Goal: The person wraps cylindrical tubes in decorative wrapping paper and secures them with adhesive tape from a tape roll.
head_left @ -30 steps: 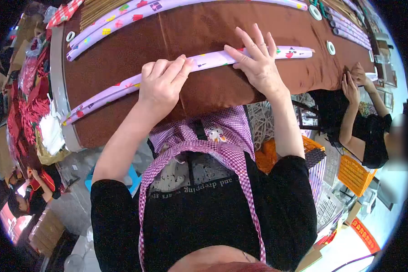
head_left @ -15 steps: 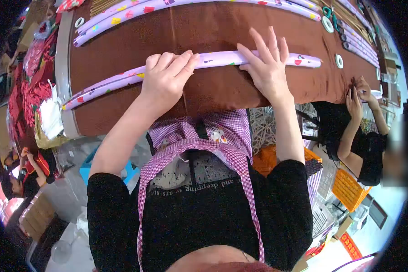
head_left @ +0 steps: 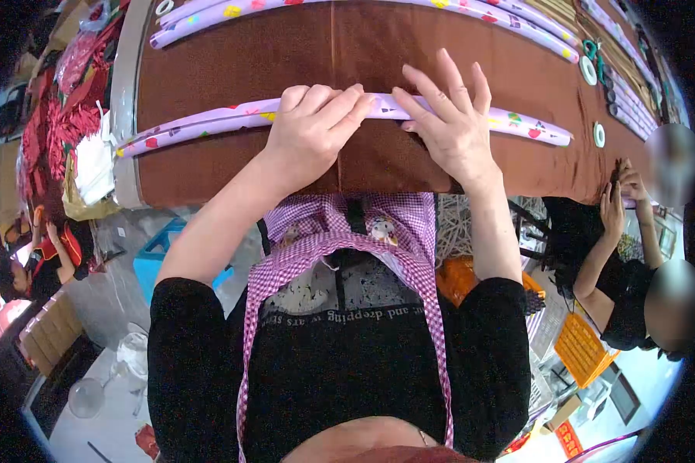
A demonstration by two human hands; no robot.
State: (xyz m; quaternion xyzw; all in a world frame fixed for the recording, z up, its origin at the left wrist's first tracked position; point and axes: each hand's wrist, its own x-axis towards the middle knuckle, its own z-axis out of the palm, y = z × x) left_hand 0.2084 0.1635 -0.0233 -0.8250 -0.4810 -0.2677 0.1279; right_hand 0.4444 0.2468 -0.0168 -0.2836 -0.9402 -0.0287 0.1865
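Observation:
A long, thin roll of lilac patterned paper (head_left: 197, 127) lies crosswise on the brown-covered table, under both my hands. Its surface carries small red, yellow, green and dark figures. My left hand (head_left: 314, 131) is closed over the roll left of its middle, with the fingertips along its far side. Just to the right, my right hand (head_left: 449, 123) has its fingers spread and raised over the roll. Its palm and thumb are close against the paper, though exact contact is hard to see. A small gap separates the two hands.
More lilac rolls (head_left: 301, 14) lie along the far side of the brown cloth (head_left: 239, 170). White tape rings (head_left: 599, 135) and green-handled scissors (head_left: 592, 51) are at right. A co-worker's hands (head_left: 615, 208) are at the right table edge. Red items (head_left: 50, 131) are piled at left.
My left hand has moved right, closer to my right hand. The roll now appears more level, its right end lower in view. The whole view has shifted slightly.

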